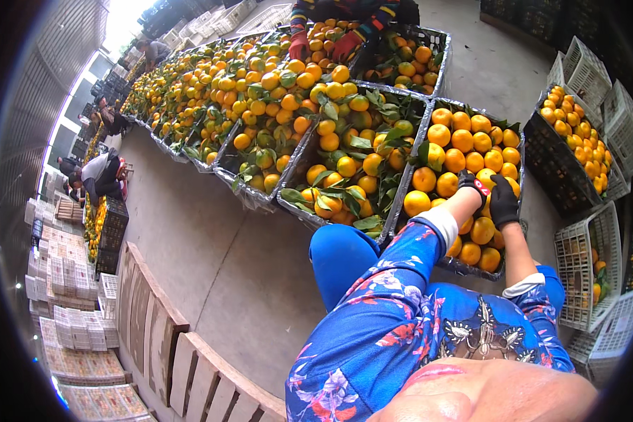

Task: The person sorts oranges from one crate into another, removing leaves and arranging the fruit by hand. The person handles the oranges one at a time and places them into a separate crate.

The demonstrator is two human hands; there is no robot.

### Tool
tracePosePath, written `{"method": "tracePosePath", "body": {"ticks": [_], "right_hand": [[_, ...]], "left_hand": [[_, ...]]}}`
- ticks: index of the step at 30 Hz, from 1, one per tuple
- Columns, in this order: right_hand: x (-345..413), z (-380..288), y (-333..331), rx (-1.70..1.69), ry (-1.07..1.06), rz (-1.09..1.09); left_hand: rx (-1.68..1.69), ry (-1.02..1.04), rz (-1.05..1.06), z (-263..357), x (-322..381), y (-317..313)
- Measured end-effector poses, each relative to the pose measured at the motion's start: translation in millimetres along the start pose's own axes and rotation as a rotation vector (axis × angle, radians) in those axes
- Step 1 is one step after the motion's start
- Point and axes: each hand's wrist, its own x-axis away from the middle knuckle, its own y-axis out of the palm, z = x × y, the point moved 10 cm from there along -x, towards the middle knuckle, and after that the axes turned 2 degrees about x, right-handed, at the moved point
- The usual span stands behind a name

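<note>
Both my hands, in black gloves, are close together over a black plastic crate [404,192] of mandarins. My left hand [473,185], with a red patch on its glove, reaches in among the mandarins [454,160]; its fingers are mostly hidden. To its right, my right hand [504,203] is bent down over fruit by the crate's right side. Whether either hand grips a mandarin is hidden. The fruit in this crate is mostly bare orange, with a few green leaves. Left of it stands a lined crate [295,212] of leafy, partly green mandarins [346,166].
More mandarin crates [219,170] run to the far left. Across them, another person's red-gloved hands [345,46] touch fruit. A filled black crate [554,163] and white plastic crates [572,264] stand at right. Wooden pallets [153,322] lie lower left; people [103,171] work beyond.
</note>
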Motion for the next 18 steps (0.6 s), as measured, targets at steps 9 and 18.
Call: {"method": "tracePosePath", "body": {"ticks": [9, 18], "right_hand": [[-38.9, 29.5, 61.8, -0.049, 0.024, 0.012], [-23.8, 37.2, 72.5, 0.139, -0.075, 0.094]], "left_hand": [[-0.004, 0.018, 0.004, 5.1, 5.3, -2.0], [-0.004, 0.036, 0.008, 2.3, 13.9, -2.6]]}}
